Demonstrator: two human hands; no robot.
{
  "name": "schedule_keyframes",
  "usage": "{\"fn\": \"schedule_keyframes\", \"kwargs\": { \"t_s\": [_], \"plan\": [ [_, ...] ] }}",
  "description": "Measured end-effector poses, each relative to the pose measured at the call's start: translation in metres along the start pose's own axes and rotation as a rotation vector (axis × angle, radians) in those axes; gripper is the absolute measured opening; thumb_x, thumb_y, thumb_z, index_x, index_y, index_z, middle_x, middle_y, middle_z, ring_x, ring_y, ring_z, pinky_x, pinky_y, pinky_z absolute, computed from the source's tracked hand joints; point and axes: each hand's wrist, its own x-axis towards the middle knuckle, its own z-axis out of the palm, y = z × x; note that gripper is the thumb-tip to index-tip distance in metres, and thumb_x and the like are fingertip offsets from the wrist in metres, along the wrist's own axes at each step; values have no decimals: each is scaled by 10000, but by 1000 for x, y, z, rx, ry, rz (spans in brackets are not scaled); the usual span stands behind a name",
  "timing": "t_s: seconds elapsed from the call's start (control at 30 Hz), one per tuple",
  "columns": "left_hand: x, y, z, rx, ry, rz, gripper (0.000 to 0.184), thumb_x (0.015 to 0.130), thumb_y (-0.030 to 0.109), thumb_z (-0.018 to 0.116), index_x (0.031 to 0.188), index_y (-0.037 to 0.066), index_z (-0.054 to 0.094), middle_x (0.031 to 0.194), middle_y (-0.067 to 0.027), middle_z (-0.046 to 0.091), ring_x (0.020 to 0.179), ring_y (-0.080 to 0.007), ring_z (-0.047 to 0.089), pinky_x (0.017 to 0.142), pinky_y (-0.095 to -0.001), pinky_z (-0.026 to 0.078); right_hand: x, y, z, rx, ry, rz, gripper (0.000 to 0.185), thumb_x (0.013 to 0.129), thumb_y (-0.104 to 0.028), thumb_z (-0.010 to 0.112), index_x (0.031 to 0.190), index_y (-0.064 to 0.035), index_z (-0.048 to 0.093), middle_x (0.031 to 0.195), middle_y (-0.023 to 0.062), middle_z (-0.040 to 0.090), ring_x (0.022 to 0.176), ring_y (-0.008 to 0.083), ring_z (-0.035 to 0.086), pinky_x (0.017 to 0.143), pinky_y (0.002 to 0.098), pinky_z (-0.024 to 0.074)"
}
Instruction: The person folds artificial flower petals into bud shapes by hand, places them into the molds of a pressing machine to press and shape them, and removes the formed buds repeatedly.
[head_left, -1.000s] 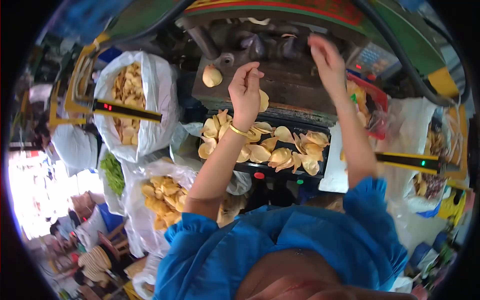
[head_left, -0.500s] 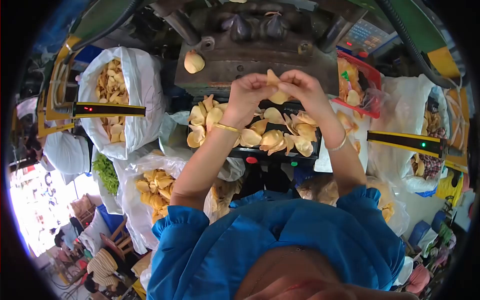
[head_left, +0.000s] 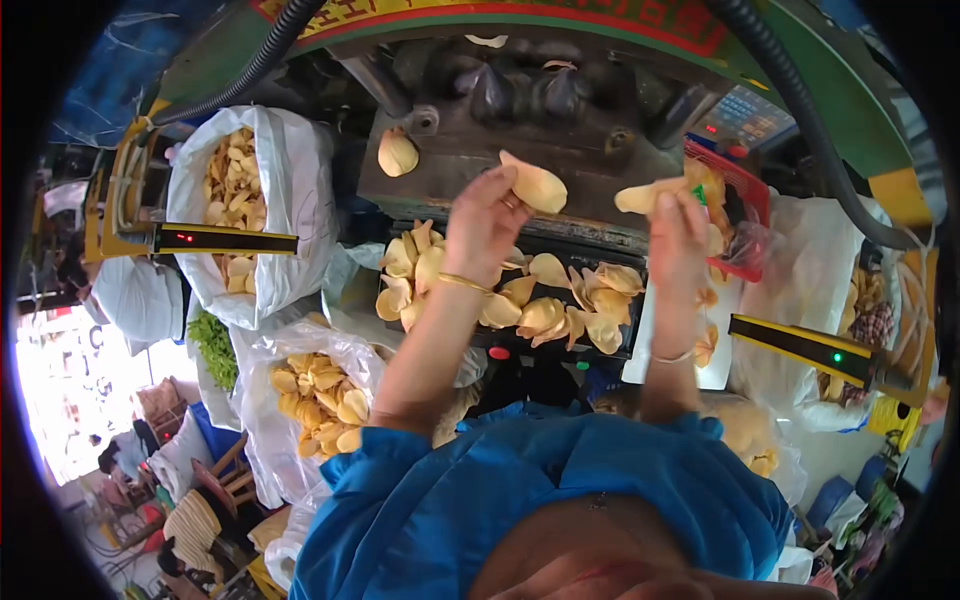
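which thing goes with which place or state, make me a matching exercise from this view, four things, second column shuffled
Things
1. left hand
2. right hand
3. rounded pale piece
4. leafy bunch

Places, colours and states
a. lies on the dark metal block
b. green, off at the left side
c. holds a narrow-looking piece near the red basket
d. holds a curved piece, with a gold-coloured bangle at the wrist

Right pairs: 1-d, 2-c, 3-a, 4-b
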Motion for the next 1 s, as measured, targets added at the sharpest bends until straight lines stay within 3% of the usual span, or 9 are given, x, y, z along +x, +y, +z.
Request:
{"fn": "schedule_keyframes", "kwargs": {
  "t_s": [0.03, 0.1, 0.2, 0.3, 0.37, 0.57, 0.7, 0.9, 1.0],
  "plan": [
    [-2, 6, -7, -83, 3, -56, 104, 866, 78, 621, 897, -11, 664, 826, -87, 655, 725, -160, 604, 723, -268, 514, 16, -12, -3, -19, -49, 25, 206, 927, -88, 547, 1081, 15, 639, 1038, 91, 662, 958, 149, 589, 878, 249, 441],
    [30, 34, 6, 171, -226, -43, 109, 851, 93, 609, 854, 2, 668, 810, -80, 653, 724, -186, 607, 716, -314, 516, 70, -29, 13, -73, -198, 195, 226, 945, -130, 538, 1088, 11, 641, 1062, 84, 654, 972, 132, 573, 853, 234, 438],
    [88, 57, 31, 508, -144, 17, 116, 842, 87, 595, 829, 2, 672, 785, -66, 657, 712, -164, 595, 704, -289, 499, 145, -8, 33, -422, -422, 84, 322, 940, -240, 566, 1136, 7, 633, 1076, 45, 652, 945, 120, 563, 819, 227, 426],
    [123, 55, 48, 700, -200, 214, 120, 823, 100, 607, 839, -5, 664, 768, -62, 643, 666, -157, 560, 615, -255, 457, 156, -9, 59, -488, -318, 253, 341, 932, -281, 579, 1130, -12, 646, 1029, 17, 657, 894, 122, 569, 793, 233, 431],
    [137, 47, 52, 880, -244, 394, 137, 803, 112, 619, 849, -12, 655, 751, -58, 630, 621, -150, 524, 526, -222, 415, 171, 2, 57, -615, -468, 247, 335, 921, -300, 595, 1120, -39, 661, 1007, -2, 654, 861, 105, 563, 749, 233, 433],
    [152, 49, 61, 933, -233, 359, 163, 792, 153, 648, 820, -5, 675, 733, -36, 646, 632, -139, 537, 522, -223, 413, 185, 12, 59, -692, -621, 214, 290, 926, -295, 588, 1077, -64, 676, 958, -18, 646, 818, 91, 548, 706, 233, 429],
    [167, 47, 61, 984, -141, -164, 662, 847, 436, 677, 1391, 141, 443, 1470, -101, 372, 1254, -294, 434, 1059, -386, 306, 185, 1, 64, -707, -674, 285, 268, 931, -307, 580, 1010, -70, 679, 903, -34, 629, 781, 83, 529, 676, 230, 418],
    [168, 46, 67, 1211, -43, -128, 416, 878, 291, 647, 1209, 64, 537, 1243, -134, 504, 1042, -271, 526, 871, -380, 418, 183, -3, 62, -582, -764, 265, 252, 937, -298, 571, 957, -66, 667, 849, -37, 607, 736, 79, 506, 651, 226, 402],
    [168, 46, 68, 1332, -31, -62, 278, 896, 204, 629, 1099, 18, 594, 1107, -153, 584, 915, -256, 581, 758, -377, 485, 180, -19, 67, -963, -773, 105, 238, 936, -285, 564, 970, -69, 659, 839, -17, 610, 716, 107, 513, 653, 237, 410]
  ]
}}
